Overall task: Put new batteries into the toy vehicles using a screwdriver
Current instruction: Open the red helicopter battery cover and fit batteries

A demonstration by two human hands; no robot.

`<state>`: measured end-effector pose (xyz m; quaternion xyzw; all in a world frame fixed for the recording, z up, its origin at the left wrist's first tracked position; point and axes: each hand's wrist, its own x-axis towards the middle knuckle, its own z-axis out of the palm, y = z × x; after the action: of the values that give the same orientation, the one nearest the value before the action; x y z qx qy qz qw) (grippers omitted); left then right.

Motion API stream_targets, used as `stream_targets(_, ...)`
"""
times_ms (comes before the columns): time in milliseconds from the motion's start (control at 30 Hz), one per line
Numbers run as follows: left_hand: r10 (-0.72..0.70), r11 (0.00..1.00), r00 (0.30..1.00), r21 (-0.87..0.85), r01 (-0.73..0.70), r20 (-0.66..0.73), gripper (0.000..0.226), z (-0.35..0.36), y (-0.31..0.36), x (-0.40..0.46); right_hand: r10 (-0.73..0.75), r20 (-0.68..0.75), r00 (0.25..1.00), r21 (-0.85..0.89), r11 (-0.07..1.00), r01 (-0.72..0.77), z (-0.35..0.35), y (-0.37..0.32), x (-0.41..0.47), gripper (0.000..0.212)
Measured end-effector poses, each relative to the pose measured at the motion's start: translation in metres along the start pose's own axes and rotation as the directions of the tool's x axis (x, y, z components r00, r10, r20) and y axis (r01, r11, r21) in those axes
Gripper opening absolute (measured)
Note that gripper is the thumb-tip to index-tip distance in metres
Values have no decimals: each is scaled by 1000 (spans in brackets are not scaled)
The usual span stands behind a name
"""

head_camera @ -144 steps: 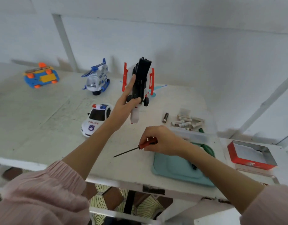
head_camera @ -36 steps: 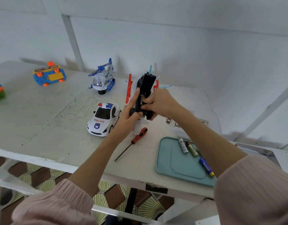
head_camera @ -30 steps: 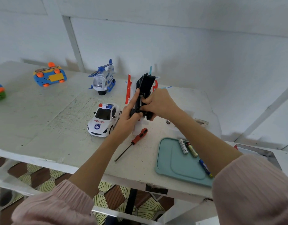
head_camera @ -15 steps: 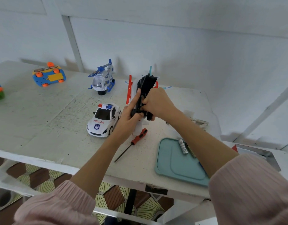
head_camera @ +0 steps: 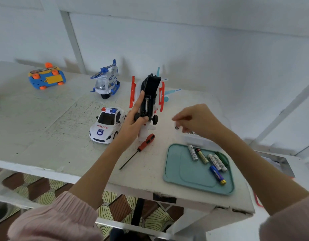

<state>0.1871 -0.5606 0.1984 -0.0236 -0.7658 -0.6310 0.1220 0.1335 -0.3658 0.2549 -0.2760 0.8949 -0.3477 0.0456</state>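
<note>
Upright over the tabletop (head_camera: 46, 136): toy plane (head_camera: 148, 94), black underside turned to the camera, battery bay open with one battery seated inside. Left hand (head_camera: 133, 124) wrapped round its lower body, thumb laid up along the bay's edge, a firm grip. Right hand (head_camera: 197, 119) off to the right, apart from the plane, fingers curled loosely over a small dark-ended object, probably a battery; grip on it too blurred to tell. Just below the plane, screwdriver (head_camera: 138, 150) lying flat, red handle toward the toy. Further right, teal tray (head_camera: 181, 176) holding several loose batteries (head_camera: 209, 159). Left of the plane, police car (head_camera: 106, 126); behind it, toy helicopter (head_camera: 105, 80); far left, blue and orange car (head_camera: 46, 78) on its back.
</note>
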Motion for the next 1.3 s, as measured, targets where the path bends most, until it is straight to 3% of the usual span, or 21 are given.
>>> stream_targets(200, -1, 999, 1000, -48, 1, -1, 70, 1, 4, -1, -26, 263, 965, -384, 914, 129, -6, 36, -38, 26)
stream_targets(367, -12, 998, 1000, -55, 12, -2, 70, 2, 4, -1, 68, 312, 948, -540, 834, 117, 6, 57, -56, 60)
stream_targets(633, -20, 998, 1000, -55, 19, -14, 70, 1, 4, 0, 6, 328, 945, -329, 938, 108, 15, 64, -60, 73)
stream_targets(967, -28, 999, 999, -43, 27, -21, 72, -5, -4, 2, 43, 419, 907, -422, 894, 152, 14, 60, -51, 63)
stream_targets(1067, -26, 998, 1000, -50, 26, -13, 71, -4, -3, 2, -42, 316, 948, -325, 934, 150, 13, 55, -52, 57)
stream_targets(1300, -13, 997, 1000, -72, 13, 2, 70, -3, -2, 1, -136, -67, 988, 134, 981, 144, 10, 14, -32, 38)
